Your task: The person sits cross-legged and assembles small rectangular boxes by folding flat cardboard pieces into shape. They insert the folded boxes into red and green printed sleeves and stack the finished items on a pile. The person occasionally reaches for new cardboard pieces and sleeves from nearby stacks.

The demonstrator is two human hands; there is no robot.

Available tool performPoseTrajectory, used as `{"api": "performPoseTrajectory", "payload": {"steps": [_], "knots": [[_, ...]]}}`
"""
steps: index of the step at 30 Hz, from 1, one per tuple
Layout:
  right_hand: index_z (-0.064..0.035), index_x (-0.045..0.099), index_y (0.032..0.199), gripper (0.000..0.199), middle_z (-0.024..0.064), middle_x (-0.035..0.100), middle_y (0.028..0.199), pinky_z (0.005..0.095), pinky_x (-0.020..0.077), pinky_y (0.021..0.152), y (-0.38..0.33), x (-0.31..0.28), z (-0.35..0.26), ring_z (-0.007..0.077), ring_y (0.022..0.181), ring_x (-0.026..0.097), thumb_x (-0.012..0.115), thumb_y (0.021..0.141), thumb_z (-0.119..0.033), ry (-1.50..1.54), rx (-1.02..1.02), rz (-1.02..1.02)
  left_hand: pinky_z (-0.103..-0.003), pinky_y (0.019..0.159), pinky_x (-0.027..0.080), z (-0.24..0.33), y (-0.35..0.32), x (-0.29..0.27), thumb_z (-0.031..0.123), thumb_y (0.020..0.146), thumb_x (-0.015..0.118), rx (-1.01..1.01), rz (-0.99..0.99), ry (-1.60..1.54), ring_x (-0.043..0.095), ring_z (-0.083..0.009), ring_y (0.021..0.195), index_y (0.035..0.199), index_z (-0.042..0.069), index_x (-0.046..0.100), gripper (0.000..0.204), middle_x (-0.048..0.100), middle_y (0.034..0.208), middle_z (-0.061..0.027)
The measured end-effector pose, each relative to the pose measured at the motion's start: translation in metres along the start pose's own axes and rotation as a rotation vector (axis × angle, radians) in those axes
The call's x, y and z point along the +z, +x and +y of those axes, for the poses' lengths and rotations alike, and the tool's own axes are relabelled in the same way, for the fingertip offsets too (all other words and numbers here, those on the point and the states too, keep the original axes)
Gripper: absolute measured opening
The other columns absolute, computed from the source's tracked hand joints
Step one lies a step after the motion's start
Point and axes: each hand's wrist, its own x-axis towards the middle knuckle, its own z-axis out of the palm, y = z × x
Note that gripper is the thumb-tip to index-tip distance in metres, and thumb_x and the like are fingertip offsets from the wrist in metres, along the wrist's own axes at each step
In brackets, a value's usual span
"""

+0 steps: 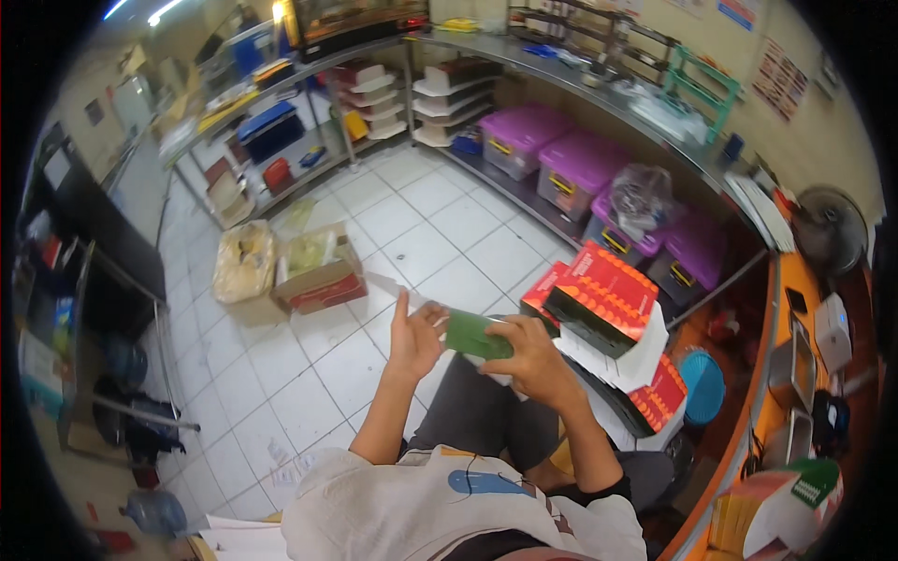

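In front of my lap, my right hand (pixel 533 360) grips the right end of a small green, flat-sided piece with pale edges (pixel 475 335), perhaps a carton. Its thumb and fingers are closed on it. At the piece's left end is my left hand (pixel 418 338), palm turned inward, thumb raised and fingers apart and slightly bent. A blurred whitish flap (pixel 391 288) shows by the left thumb; whether it belongs to the green piece I cannot tell. To the right of my knees, red and orange printed cartons (pixel 613 290) rest on a stack of white-edged cardboard (pixel 625 365).
On the tiled floor ahead stand an open cardboard box (pixel 323 288) and a wrapped yellowish bundle (pixel 245 262). Purple-lidded bins (pixel 580 164) line the shelf beneath the metal counter (pixel 599 93). A blue round basket (pixel 705 385) sits right, beside an orange-edged counter (pixel 769 327).
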Motion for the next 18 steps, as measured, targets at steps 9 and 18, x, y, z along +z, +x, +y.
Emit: {"api": "performPoseTrajectory", "payload": {"steps": [9, 18], "knots": [[-0.0146, 0.058, 0.06, 0.014, 0.0046, 0.053, 0.104, 0.0427, 0.0422, 0.081, 0.024, 0.0, 0.014, 0.0331, 0.1, 0.046, 0.064, 0.055, -0.003, -0.1, -0.061, 0.072, -0.026, 0.043, 0.046, 0.012, -0.021, -0.022, 0.016, 0.086, 0.062, 0.279, -0.062, 0.714, 0.049, -0.0115, 0.044, 0.078, 0.005, 0.05, 0.018, 0.054, 0.065, -0.0045], [-0.0104, 0.06, 0.061, 0.008, 0.0078, 0.053, 0.103, 0.0417, 0.0382, 0.084, 0.051, 0.054, -0.008, 0.0348, 0.1, 0.045, 0.063, 0.056, -0.004, 0.011, -0.027, 0.306, -0.024, 0.047, 0.044, -0.017, -0.023, 0.005, 0.021, 0.094, 0.05, 0.634, 0.193, 0.604, 0.05, -0.0113, 0.049, 0.084, 0.006, 0.041, 0.021, 0.05, 0.062, -0.0054]]}}
